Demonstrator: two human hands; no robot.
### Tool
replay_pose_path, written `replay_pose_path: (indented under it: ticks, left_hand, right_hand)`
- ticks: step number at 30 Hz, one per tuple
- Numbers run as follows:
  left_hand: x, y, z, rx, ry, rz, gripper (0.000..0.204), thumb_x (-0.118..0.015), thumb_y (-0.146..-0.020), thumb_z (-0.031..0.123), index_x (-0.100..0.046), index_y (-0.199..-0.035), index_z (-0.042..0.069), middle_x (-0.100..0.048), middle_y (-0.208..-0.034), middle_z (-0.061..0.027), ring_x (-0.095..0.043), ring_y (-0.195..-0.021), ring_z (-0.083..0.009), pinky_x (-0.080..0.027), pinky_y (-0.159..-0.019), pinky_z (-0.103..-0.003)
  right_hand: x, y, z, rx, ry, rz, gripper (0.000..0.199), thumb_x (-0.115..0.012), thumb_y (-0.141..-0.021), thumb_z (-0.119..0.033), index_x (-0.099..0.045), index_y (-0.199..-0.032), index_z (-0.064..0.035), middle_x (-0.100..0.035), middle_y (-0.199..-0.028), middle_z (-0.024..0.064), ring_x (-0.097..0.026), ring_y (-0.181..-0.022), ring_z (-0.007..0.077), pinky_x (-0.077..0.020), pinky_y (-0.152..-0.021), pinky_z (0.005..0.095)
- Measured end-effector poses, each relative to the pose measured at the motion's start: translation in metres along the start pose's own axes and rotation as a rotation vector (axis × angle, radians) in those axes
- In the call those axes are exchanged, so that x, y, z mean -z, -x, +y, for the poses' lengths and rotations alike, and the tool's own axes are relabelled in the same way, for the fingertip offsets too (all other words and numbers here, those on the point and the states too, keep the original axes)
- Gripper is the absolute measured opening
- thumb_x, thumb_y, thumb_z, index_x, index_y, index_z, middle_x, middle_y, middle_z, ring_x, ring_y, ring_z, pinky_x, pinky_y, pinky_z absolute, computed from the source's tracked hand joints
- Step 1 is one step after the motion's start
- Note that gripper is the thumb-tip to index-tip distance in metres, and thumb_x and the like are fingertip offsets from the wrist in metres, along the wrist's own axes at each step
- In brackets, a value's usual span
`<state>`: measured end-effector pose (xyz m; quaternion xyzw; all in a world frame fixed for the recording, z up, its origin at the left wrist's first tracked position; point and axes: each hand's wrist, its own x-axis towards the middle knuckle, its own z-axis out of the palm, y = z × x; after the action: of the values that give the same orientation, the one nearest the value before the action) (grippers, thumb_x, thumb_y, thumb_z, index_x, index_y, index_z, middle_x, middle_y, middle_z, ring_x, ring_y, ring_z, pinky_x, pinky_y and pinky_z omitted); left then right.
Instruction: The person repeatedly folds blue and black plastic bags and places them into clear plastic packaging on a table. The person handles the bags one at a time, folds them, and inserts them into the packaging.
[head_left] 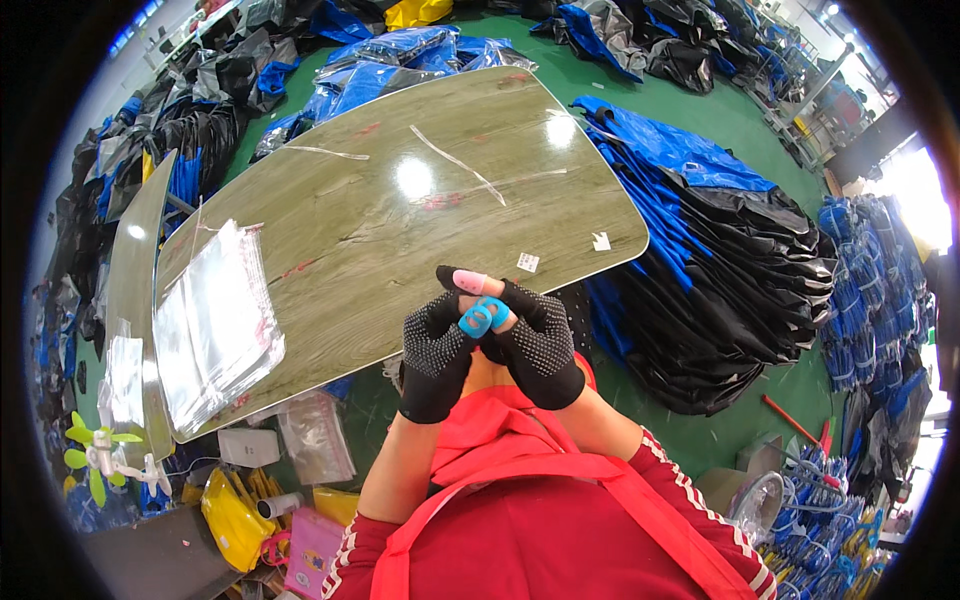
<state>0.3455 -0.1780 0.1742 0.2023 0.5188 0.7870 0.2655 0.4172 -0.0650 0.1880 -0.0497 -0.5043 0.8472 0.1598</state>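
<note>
Beyond the bright red apron [500, 463], the black-gloved left hand [435, 352] and right hand [541, 350] curl together at blue rubber finger caps [470, 325], whether gripping them I cannot tell, near the wood-patterned tabletop [380, 230], clear plastic sleeves [215, 320] on its left, glossy blue sheeting [400, 47] past its far edge.

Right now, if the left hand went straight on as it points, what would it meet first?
Likely the right hand: the left hand curls toward it, and they appear to touch, though depth is unclear.
</note>
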Motion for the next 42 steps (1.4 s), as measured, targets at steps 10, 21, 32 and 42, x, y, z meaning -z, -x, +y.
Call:
replay_pose_path:
  ticks: [10,21,32,42]
  left_hand:
    - [-0.013,-0.011,-0.008,-0.181,-0.052,0.094,0.046,-0.066,-0.090,0.015,-0.050,-0.130,-0.001,-0.058,-0.123,-0.0128,-0.057,-0.112,-0.0218,-0.043,-0.100,-0.035]
    - [0.033,-0.020,-0.027,-0.129,-0.203,0.108,0.037,-0.045,-0.103,0.035,-0.048,-0.083,0.004,-0.057,-0.077,-0.0080,-0.056,-0.072,-0.0179,-0.043,-0.070,-0.030]
    - [0.108,0.021,-0.100,0.124,-0.583,0.340,0.047,-0.049,-0.102,0.034,-0.056,-0.069,0.001,-0.058,-0.062,-0.0084,-0.061,-0.063,-0.0202,-0.049,-0.065,-0.033]
    - [0.078,-0.107,-0.119,0.426,0.257,-0.205,0.060,-0.039,-0.100,0.054,-0.053,-0.127,0.003,-0.057,-0.127,-0.0158,-0.057,-0.113,-0.0323,-0.045,-0.100,-0.046]
  right_hand:
    - [0.005,-0.007,0.001,0.111,0.312,-0.001,0.026,-0.065,-0.091,-0.013,-0.069,-0.114,-0.0008,-0.071,-0.096,0.0064,-0.065,-0.090,0.0124,-0.0508,-0.084,0.0270]
    - [0.118,-0.024,-0.027,0.306,0.884,0.038,0.018,-0.060,-0.088,-0.006,-0.073,-0.102,-0.0074,-0.072,-0.089,0.0128,-0.071,-0.082,0.0265,-0.0545,-0.074,0.0333]
    - [0.490,-0.128,-0.127,-0.429,2.191,0.993,0.046,-0.057,-0.086,-0.047,-0.061,-0.126,-0.0236,-0.053,-0.134,0.0152,-0.034,-0.138,0.0372,-0.0112,-0.116,0.0582]
    - [0.251,0.103,-0.221,0.511,1.566,0.007,0.018,-0.065,-0.087,-0.018,-0.069,-0.102,-0.0084,-0.068,-0.104,0.0118,-0.061,-0.106,0.0337,-0.0401,-0.098,0.0472]
